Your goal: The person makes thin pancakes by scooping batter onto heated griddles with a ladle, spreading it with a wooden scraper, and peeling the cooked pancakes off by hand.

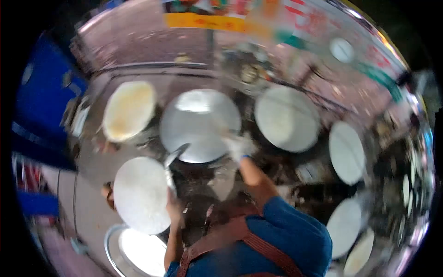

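Note:
My left hand is wrapped round the handle of a metal spatula, whose blade reaches the near left edge of a round metal griddle. At the griddle's right edge is my right hand, whitish and smeared by motion; its fingers and anything in them cannot be made out. Beside my left hand lies a round white sheet. A browned round flatbread sits on the far left of the griddle.
More round pale discs stand to the right, one beside the griddle and another farther out. A metal tray holds a bright white disc at the lower left. A blue panel stands at the left.

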The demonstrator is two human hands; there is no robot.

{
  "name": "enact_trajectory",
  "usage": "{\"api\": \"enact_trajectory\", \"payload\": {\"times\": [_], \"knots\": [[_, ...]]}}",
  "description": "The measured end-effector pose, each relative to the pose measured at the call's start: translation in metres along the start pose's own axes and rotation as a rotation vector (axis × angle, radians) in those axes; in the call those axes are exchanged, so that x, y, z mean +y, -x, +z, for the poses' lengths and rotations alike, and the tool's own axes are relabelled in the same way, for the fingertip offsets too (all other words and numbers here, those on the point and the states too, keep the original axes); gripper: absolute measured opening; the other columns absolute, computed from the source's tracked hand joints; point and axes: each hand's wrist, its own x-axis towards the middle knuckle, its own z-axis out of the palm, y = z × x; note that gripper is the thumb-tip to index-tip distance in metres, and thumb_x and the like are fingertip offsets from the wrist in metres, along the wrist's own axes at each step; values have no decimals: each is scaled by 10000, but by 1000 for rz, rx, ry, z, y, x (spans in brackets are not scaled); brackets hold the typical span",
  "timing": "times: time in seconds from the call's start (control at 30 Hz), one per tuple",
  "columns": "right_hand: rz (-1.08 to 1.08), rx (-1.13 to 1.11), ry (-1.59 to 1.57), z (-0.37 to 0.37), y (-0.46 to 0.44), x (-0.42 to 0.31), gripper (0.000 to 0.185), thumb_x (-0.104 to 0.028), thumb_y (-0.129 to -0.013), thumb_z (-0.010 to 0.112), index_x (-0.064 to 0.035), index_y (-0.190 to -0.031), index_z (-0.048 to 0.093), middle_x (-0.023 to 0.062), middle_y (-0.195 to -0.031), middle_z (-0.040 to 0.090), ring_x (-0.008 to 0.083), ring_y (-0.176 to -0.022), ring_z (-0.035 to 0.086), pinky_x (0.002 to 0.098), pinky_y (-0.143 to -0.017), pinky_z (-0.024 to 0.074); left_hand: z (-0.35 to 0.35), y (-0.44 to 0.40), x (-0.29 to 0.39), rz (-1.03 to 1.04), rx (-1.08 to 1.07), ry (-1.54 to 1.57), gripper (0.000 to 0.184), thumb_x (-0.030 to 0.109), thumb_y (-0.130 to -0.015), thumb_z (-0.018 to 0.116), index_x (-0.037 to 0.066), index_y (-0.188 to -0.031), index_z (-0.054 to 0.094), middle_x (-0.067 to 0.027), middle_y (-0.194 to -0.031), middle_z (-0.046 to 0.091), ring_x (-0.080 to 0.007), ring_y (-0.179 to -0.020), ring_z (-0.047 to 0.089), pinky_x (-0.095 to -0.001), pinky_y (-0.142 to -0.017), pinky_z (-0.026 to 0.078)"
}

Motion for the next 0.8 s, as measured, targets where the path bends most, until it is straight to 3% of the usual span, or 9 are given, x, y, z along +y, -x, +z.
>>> {"api": "enact_trajectory", "payload": {"times": [0.03, 0.13, 0.27, 0.33, 0.47, 0.5, 0.57, 0.67, 0.8], "knots": [[-282, -33, -173, 52, -46, 75, 363, -274, -684, 710, -38, -957, 677, 127, -941, 667, 219, -843, 608, 338, -842, 436, 2, -1, -5, 82, -23, -48, 675, -132, -729, 408, 70, -1368, 325, -144, -1310, 457, -168, -1090, 484, -234, -860, 373], [-397, -176, 311, 30, -41, 33, 364, -311, -678, 684, -53, -934, 669, 142, -820, 669, 236, -754, 627, 339, -715, 482, 0, 5, -16, 108, -18, -74, 706, -139, -703, 417, 71, -1370, 322, -109, -1299, 474, -152, -988, 534, -232, -747, 424], [138, -231, -393, -28, -77, 59, 326, -232, -712, 689, -31, -969, 668, 87, -901, 668, 202, -820, 605, 323, -757, 465, -9, -27, -73, 449, 74, -211, 680, -79, -705, 448, 107, -1354, 366, -105, -818, 627, -104, -555, 451, -274, -485, 398], [-226, -208, -308, 5, -39, 47, 292, -164, -697, 711, -13, -943, 670, 60, -870, 649, 159, -740, 585, 287, -665, 463, -15, -23, -66, 499, 82, -347, 707, -65, -687, 478, 133, -1355, 362, -230, -1030, 602, -144, -652, 545, -307, -596, 453], [-196, -496, -144, 17, -85, 62, 312, -157, -681, 729, -18, -955, 673, 25, -796, 646, 112, -626, 559, 252, -587, 442, 1, -17, -75, 247, 61, -232, 665, -57, -727, 478, 124, -1355, 356, -241, -1089, 574, -183, -832, 603, -311, -718, 466], [-234, -520, -155, -5, -86, 43, 307, -166, -714, 700, -20, -981, 663, 15, -695, 629, 84, -485, 504, 240, -429, 388, -1, -18, -72, 170, 42, -194, 652, -56, -737, 476, 112, -1354, 353, -243, -1119, 561, -193, -885, 606, -307, -752, 464], [100, -531, -493, -34, -122, 36, 248, -161, -781, 622, -15, -979, 645, 47, -588, 588, 98, -346, 423, 248, -297, 306, 5, -14, -67, 276, 124, -252, 628, -55, -756, 475, 67, -1355, 329, -226, -1209, 510, -215, -1070, 515, -283, -874, 390], [98, -547, -198, -11, -100, 20, 102, -183, -758, 661, -96, -810, 645, 0, -510, 495, 122, -328, 398, 272, -281, 267, 24, 1, -66, 335, 190, -188, 590, -28, -794, 493, 53, -1353, 322, -202, -1249, 493, -230, -1175, 457, -280, -948, 352], [117, -752, -63, -22, -111, 19, 173, -184, -749, 669, -81, -887, 658, -1, -522, 519, 100, -352, 425, 257, -303, 272, 34, 44, -67, -39, 151, 64, 576, -11, -791, 524, 34, -1335, 339, -156, -1258, 476, -188, -1161, 447, -278, -942, 357]]}}
